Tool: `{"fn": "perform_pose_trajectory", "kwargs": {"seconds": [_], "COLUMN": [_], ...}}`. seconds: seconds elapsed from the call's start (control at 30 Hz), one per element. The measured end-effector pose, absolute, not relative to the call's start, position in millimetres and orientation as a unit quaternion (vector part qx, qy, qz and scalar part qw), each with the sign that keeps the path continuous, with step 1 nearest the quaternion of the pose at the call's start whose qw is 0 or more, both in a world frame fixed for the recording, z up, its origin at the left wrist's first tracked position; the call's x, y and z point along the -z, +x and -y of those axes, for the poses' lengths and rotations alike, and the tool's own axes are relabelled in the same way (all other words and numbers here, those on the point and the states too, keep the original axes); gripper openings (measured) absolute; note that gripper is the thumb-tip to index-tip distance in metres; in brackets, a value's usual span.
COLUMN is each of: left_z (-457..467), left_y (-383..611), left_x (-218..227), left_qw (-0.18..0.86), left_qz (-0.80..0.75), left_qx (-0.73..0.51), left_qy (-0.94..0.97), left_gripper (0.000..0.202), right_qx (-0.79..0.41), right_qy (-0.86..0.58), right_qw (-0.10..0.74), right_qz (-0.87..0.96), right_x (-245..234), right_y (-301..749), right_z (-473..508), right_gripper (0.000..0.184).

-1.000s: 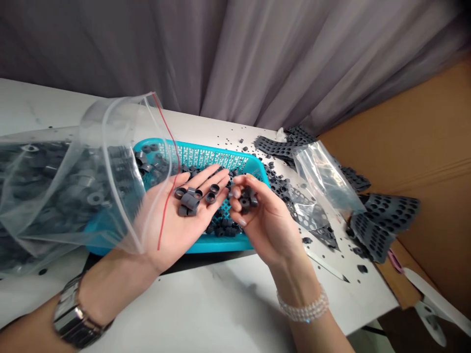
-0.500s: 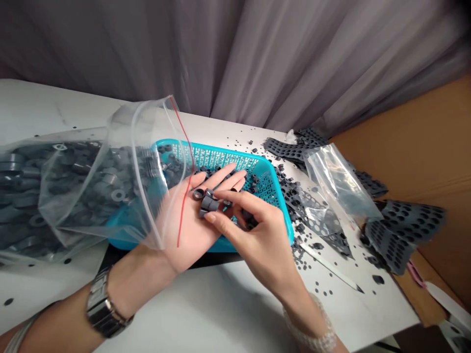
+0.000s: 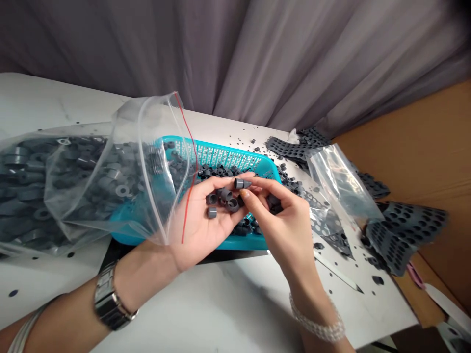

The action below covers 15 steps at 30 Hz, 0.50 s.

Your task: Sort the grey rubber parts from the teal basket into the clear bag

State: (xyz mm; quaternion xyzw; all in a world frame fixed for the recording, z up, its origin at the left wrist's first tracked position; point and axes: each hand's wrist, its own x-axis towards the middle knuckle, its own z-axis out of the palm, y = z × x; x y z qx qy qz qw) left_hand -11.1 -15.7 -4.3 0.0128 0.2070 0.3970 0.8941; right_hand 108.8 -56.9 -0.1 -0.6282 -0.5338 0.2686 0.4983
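My left hand [image 3: 200,230] is palm up and cupped, cradling several small dark grey plastic caps [image 3: 225,194] that are hollow and cylindrical. Thumb and index finger of my right hand [image 3: 281,225] pinch one grey cap [image 3: 241,184] over the left fingers, and more dark pieces show in its curled fingers. Both hands are above a turquoise basket [image 3: 235,153] with more caps inside. A clear zip bag [image 3: 125,117] full of grey rings and caps lies at the left, its mouth draped against my left hand, partly in front of the basket.
Right of the basket, small dark bits are scattered near an empty clear bag [image 3: 331,171] and a white pencil [image 3: 340,274]. Perforated grey sheets [image 3: 408,233] lie at the table's right edge, by a brown board [image 3: 434,162]. A grey curtain [image 3: 221,54] hangs behind.
My right hand has shifted right, and a cap is now raised in its pinch. My left fingers have curled up more, and loose caps have spread across the palm.
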Motion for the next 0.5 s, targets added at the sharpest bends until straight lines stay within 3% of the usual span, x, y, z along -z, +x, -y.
{"fn": "perform_pose_trajectory", "kwargs": {"seconds": [0.23,0.5], "left_z": [18,18], "left_y": [-10,-11], "left_x": [3,2], "left_qw": [0.872,0.867], "left_qz": [-0.277,-0.278], "left_qx": [-0.4,-0.414], "left_qy": [0.049,0.02], "left_gripper": [0.038,0.04], "right_qx": [-0.275,-0.302], "right_qy": [-0.642,-0.635], "right_qw": [0.445,0.446], "right_qz": [0.561,0.553], "right_x": [-3,-3], "right_y": [116,125], "right_z": [57,54], "right_gripper": [0.012,0.013]}}
